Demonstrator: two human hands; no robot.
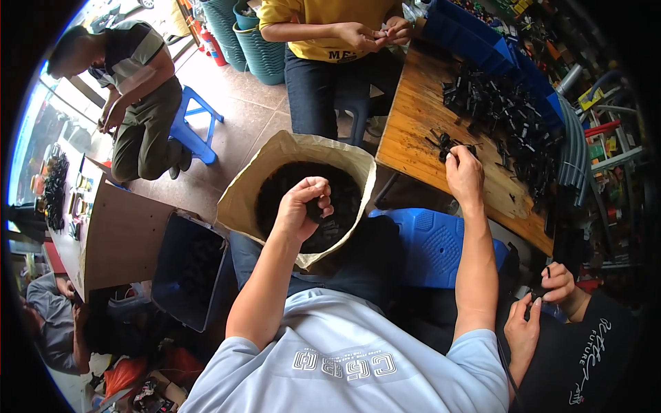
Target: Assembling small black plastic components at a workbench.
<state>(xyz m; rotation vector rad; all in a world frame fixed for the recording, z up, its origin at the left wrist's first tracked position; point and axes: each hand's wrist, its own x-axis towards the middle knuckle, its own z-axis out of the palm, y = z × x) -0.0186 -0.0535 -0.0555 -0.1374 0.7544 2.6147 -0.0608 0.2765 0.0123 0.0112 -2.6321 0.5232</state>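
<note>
My left hand [303, 206] is curled closed above the mouth of a tan woven sack [232, 199]. Between its fingers a small black piece [315, 210] shows in part. Dark small pieces [337, 230] fill the inside of the sack, which stands open between my knees. Out to the right, my right hand [465, 172] is over the wooden table [406, 131], its fingers closed on a small black part [446, 146] from a little cluster there. A larger heap of black parts [489, 103] lies farther across the tabletop.
Blue bins [475, 34] line the table's far edge. A blue stool [427, 248] stands below the table. Left of the sack is a dark bin [189, 268]. A co-worker in yellow [337, 41] faces me; another's hands [544, 303] work at my lower right. Two more people sit leftward.
</note>
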